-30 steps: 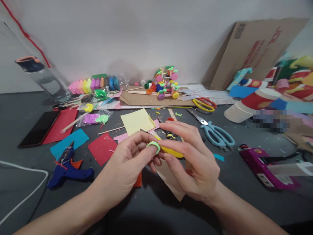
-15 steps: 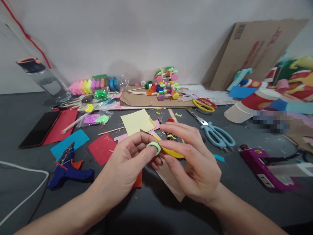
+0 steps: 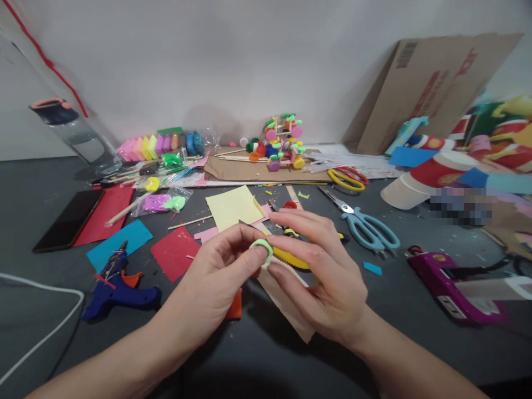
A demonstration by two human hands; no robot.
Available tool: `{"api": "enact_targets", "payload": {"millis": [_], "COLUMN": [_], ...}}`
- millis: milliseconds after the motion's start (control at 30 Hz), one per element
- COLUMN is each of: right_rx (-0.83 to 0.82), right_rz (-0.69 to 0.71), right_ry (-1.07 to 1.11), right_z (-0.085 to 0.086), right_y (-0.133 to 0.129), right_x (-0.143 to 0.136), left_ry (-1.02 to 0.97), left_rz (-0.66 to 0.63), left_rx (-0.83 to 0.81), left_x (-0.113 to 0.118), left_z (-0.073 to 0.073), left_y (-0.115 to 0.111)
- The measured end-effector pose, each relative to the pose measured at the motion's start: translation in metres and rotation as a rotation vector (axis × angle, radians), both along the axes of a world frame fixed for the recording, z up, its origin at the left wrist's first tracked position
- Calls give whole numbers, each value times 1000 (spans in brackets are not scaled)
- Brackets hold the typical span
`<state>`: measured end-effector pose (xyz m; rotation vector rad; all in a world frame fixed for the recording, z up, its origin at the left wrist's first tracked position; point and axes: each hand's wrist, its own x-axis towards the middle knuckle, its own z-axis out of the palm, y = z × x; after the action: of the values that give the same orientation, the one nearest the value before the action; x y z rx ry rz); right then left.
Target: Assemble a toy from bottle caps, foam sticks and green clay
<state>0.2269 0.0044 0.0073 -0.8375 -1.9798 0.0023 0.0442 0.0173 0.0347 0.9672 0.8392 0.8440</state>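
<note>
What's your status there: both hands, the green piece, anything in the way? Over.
Left hand: pinching green piece, thumb partly covering it. Right hand: close beside it, grip unclear. Yellow object partly hidden behind right hand; nothing seen in the way.

The left hand [image 3: 226,266] covers part of the pale green piece [image 3: 265,244] and an orange piece [image 3: 235,306], while the right hand [image 3: 322,271] hides some of the yellow tool [image 3: 293,259]. Along the left of the worktop [image 3: 33,183], a white cable [image 3: 54,288] leaves view; toward the right, a pixelated patch [image 3: 461,206] masks its contents and the picture's edge cuts a colourful heap [image 3: 513,138].
</note>
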Motion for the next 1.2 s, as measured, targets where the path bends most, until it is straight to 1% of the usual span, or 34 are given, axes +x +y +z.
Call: {"api": "enact_targets", "payload": {"millis": [100, 267, 467, 667, 867, 1067, 1200], "right_rx": [-12, -8, -46, -38, -48, 8, 34], "right_rz": [-2, -26, -17, 7, 9, -17, -14], "right_ry": [3, 7, 56, 22, 19, -41, -78], "right_z": [-3, -6, -3, -2, -1, -1, -2], "right_y": [0, 0, 0, 0, 1, -2, -2], "right_x": [-4, -6, -3, -2, -2, -2, -2], "left_ry": [-19, 0, -65, -8, -5, -43, -8], "left_rz": [-8, -1, -39, -43, -43, -54, -56], "left_rx": [-29, -18, -94, -39, -48, -68, -54], "left_x": [2, 5, 3, 3, 0, 1, 0], "left_z": [-3, -5, -2, 1, 1, 3, 3], "left_y": [-1, -3, -1, 2, 3, 3, 2]}}
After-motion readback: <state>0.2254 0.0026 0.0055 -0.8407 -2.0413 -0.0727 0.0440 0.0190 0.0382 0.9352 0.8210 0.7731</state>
